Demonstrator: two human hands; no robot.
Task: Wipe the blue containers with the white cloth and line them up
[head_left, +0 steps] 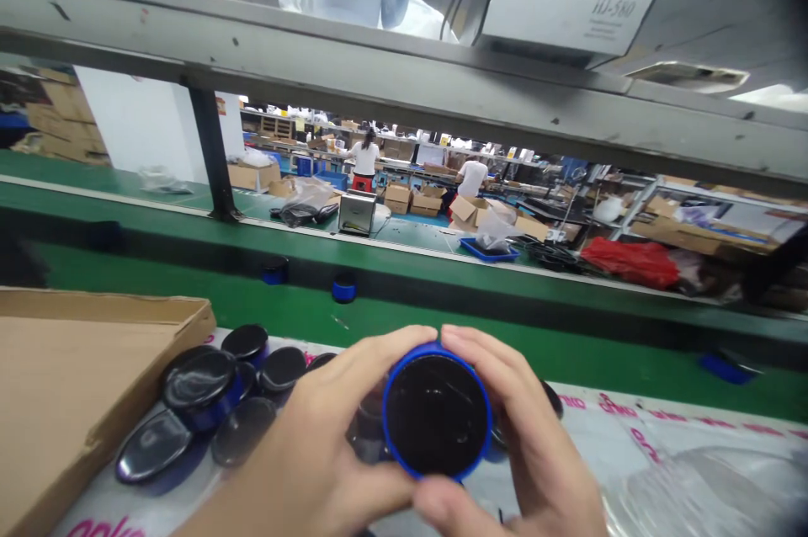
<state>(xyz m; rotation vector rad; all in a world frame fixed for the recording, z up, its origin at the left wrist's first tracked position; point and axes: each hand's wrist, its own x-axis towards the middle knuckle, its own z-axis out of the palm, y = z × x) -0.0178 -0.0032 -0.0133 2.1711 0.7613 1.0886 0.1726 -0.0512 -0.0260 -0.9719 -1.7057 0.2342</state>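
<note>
A round blue-rimmed piece with a glossy black face [437, 414] is held up in front of me, its face towards the camera. My left hand [341, 428] wraps its left side, and my right hand [523, 428] wraps its right side. The fingertips meet at the top edge and the thumbs press near the bottom. Several similar black-topped blue pieces [200, 385] lie on the printed white sheet [631, 428] to the left, some stacked. A few more show partly behind my hands.
An open cardboard box [76, 402] stands at the left. Blue-black pieces [344, 288] sit on the green surface [303, 310] beyond. Clear plastic [707, 495] lies at lower right. A metal shelf [379, 74] crosses above. Two people [364, 156] are far off.
</note>
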